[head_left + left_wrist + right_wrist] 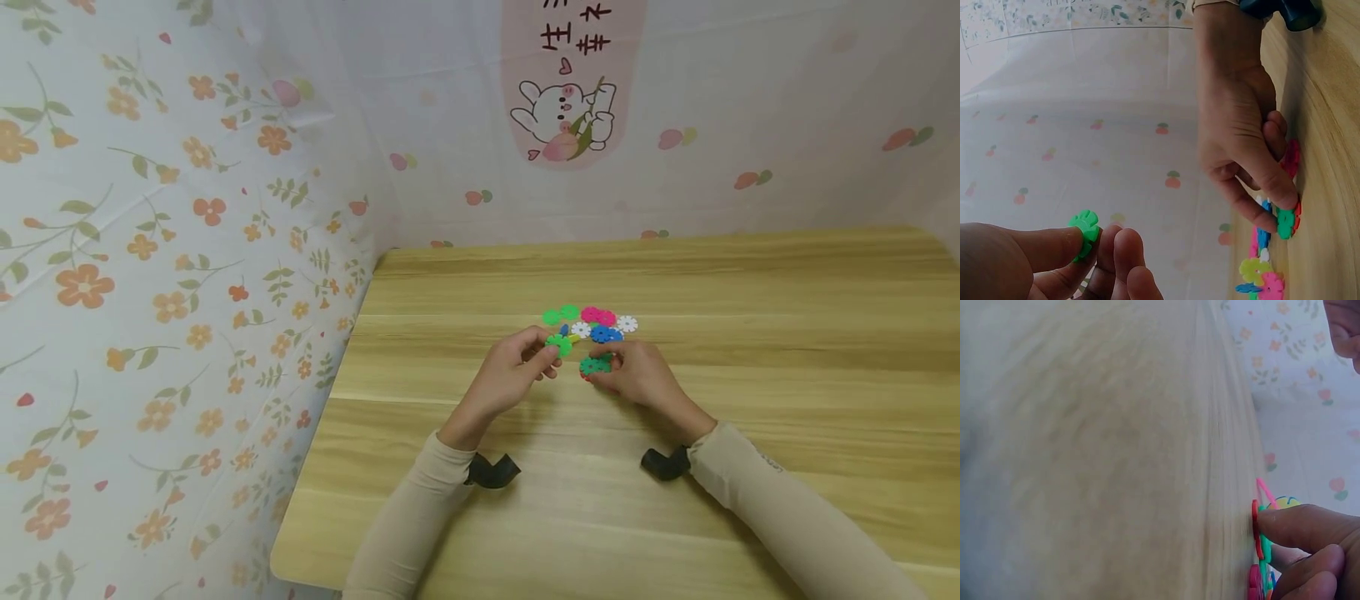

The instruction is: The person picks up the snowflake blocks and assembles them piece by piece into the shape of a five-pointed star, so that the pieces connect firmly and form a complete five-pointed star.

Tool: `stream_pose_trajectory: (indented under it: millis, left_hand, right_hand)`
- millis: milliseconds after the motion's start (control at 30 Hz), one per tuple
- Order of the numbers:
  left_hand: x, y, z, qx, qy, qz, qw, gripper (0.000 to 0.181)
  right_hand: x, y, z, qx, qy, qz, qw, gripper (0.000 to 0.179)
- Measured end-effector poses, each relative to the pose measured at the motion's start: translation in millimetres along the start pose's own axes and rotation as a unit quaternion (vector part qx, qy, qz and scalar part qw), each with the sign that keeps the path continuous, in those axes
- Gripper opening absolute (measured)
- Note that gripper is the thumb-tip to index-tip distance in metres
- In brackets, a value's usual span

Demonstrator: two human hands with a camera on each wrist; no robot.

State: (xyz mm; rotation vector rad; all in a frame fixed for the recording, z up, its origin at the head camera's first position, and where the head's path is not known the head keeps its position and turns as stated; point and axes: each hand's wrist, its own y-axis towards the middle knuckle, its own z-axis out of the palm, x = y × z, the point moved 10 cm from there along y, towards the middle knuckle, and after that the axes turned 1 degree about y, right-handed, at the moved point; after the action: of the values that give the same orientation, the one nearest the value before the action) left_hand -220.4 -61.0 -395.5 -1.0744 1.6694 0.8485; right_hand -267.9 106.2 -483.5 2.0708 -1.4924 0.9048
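Note:
My left hand [512,371] pinches a bright green snowflake-shaped plastic disc [558,345] between thumb and fingers, raised off the table. Its notched edge shows in the left wrist view, where the same green disc [1087,228] stands upright. To the right, my right hand [643,375] has thumb and forefinger around a darker green disc [594,365] low at the tabletop. A red disc [1298,215] lies right under that one. Part of the red disc [1255,528] shows beside the thumb in the right wrist view.
Just beyond the hands lie loose discs: two green [569,311], pink [600,317], white [627,323] and blue [602,333]. Black curved pieces [493,472] sit by both wrists. The wooden table [420,333] meets a printed cloth [450,125] at its back and left.

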Motion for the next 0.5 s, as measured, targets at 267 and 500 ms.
stream_pose_trajectory:
  millis: [267, 500]
  left_hand:
    - [-2.9, 0.2, 0.6, 0.0, 0.013, 0.003, 0.9999, 0.015]
    - [-3.3, 1.3, 1.6, -0.001, 0.012, 0.002, 0.9999, 0.015]
  right_hand:
    - [-1.1, 0.2, 0.5, 0.001, 0.012, 0.009, 0.9999, 0.035]
    - [0.6, -2.8, -4.0, -0.02, 0.008, -0.015, 0.9997, 0.031]
